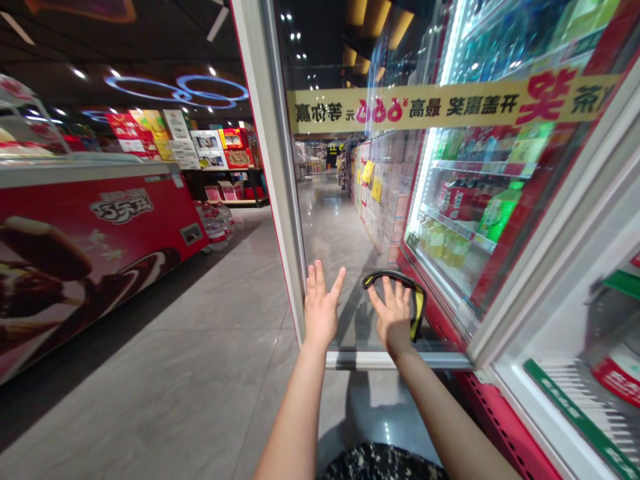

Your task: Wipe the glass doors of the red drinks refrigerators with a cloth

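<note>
Both my arms reach forward to the swung-open glass door (330,220) of a drinks fridge. My left hand (320,312) lies flat against the lower pane near the door's white frame (273,173), fingers spread. My right hand (395,317) is also open with its fingers apart on the glass, a little to the right. A black and yellow strap loop (417,300) curves over and beside my right hand; I cannot tell whether it hangs on the hand or sits behind the glass. A yellow banner (430,107) with mirrored print runs across the pane.
To the right is the open fridge interior with a white wire shelf (575,393) and a red can (623,377). More lit drink shelves (465,200) show through the glass. A red ice-cream chest freezer (100,227) stands at left across a grey tiled aisle (200,347).
</note>
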Tool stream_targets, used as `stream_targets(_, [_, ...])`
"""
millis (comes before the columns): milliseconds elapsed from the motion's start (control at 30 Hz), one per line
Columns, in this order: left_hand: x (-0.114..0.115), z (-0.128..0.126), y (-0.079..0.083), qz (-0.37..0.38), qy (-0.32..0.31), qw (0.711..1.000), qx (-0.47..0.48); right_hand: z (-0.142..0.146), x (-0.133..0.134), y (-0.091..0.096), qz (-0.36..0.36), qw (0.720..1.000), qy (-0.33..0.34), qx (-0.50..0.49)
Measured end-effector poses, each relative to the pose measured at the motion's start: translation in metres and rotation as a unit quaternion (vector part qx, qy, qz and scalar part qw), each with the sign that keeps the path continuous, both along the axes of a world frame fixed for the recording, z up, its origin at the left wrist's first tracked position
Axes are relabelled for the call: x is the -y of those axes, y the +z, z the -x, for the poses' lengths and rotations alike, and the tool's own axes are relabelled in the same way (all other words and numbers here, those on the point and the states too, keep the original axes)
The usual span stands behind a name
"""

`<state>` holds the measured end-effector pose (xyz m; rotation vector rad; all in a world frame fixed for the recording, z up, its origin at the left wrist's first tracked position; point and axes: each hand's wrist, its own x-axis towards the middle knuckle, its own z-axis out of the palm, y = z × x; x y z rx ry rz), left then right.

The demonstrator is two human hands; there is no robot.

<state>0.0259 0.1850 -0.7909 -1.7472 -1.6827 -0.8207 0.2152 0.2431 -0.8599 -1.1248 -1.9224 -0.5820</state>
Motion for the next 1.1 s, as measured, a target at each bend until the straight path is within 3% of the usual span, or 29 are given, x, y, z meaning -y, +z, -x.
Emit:
stream_targets(133, [0.005, 0.003, 0.010, 0.030, -0.002, 1.000, -0.006, 0.008, 0.005, 0.001, 0.014, 0.994, 0.069, 0.082])
stream_targets(267, [0.020, 0.010, 0.011, 0.012, -0.029, 0.999, -0.017, 0.015, 0.004, 0.002, 0.036, 0.996, 0.049, 0.069])
stream_targets(433, [0.043, 0.032, -0.027, -0.035, 0.053, 0.998, 0.025, 0.042, 0.012, 0.007, 0.055, 0.996, 0.033, 0.056])
stream_targets(533, [0.047, 0.046, -0.051, 0.004, 0.066, 0.998, 0.024, 0.038, 0.012, 0.002, 0.057, 0.991, 0.064, 0.098])
stream_targets(633, [0.045, 0.050, -0.062, 0.034, 0.071, 0.997, 0.023, 0.028, 0.008, 0.004, 0.056, 0.990, 0.074, 0.107])
stream_targets(700, [0.044, 0.047, -0.064, 0.039, 0.082, 0.995, 0.034, 0.032, 0.008, 0.014, 0.052, 0.994, 0.060, 0.078])
stream_targets(833, [0.044, 0.041, -0.065, 0.050, 0.091, 0.993, 0.048, 0.067, 0.021, 0.032, 0.030, 0.996, 0.062, 0.057])
stream_targets(933, [0.048, 0.042, -0.064, 0.057, 0.085, 0.994, 0.046, 0.082, 0.029, 0.023, 0.021, 0.984, 0.127, 0.127])
stream_targets(1033, [0.053, 0.047, -0.060, 0.065, 0.074, 0.994, 0.045, 0.072, 0.027, 0.008, 0.024, 0.961, 0.178, 0.209])
stream_targets(1100, [0.057, 0.051, -0.056, 0.077, 0.064, 0.994, 0.038, 0.062, 0.022, 0.011, 0.023, 0.958, 0.175, 0.224])
